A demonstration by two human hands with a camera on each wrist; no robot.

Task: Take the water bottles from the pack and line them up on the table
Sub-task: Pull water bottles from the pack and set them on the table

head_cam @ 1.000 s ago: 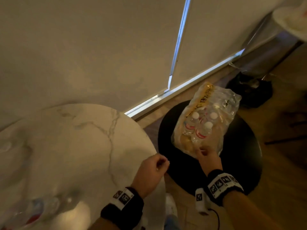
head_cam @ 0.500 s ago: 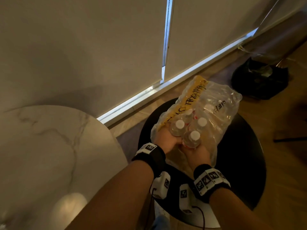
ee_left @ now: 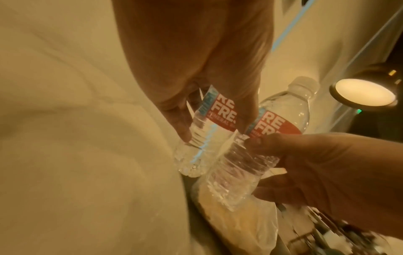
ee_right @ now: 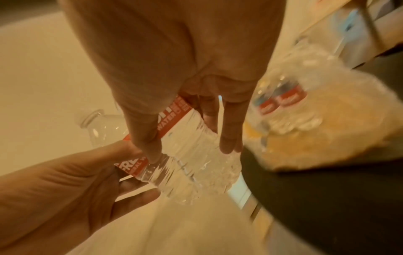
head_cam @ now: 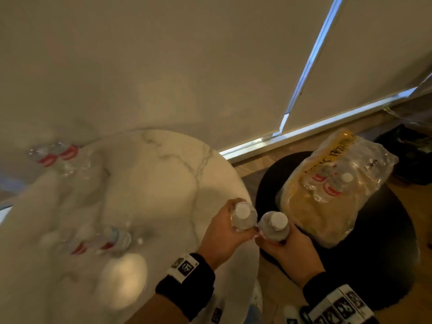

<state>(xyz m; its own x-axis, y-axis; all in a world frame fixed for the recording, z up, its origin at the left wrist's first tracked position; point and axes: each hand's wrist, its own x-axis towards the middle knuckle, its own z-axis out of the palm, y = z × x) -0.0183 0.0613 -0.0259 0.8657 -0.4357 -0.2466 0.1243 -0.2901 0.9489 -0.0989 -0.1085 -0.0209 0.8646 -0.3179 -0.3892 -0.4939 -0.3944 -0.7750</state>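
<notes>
My left hand [head_cam: 230,230] grips a clear water bottle [head_cam: 243,216] with a white cap and red label, upright over the right edge of the white marble table [head_cam: 145,183]. Touching it on the right, a second bottle [head_cam: 274,226] is gripped by my right hand [head_cam: 280,244], above the gap between table and stool. In the left wrist view the left hand [ee_left: 214,132] wraps the first bottle [ee_left: 196,155]; in the right wrist view the right hand [ee_right: 191,151] wraps the second bottle [ee_right: 196,172]. The torn plastic pack [head_cam: 327,206] lies to the right and holds bottles [head_cam: 336,183].
The pack rests on a round black stool [head_cam: 385,242] beside the table. Blurred bottles stand on the table at the far left [head_cam: 53,155] and near left [head_cam: 100,239]. A wall and window blind lie behind; a dark object [head_cam: 409,155] sits on the wooden floor.
Both hands reached into the pack, each took hold of a bottle, and have now lifted them out and carried them left toward the table edge.
</notes>
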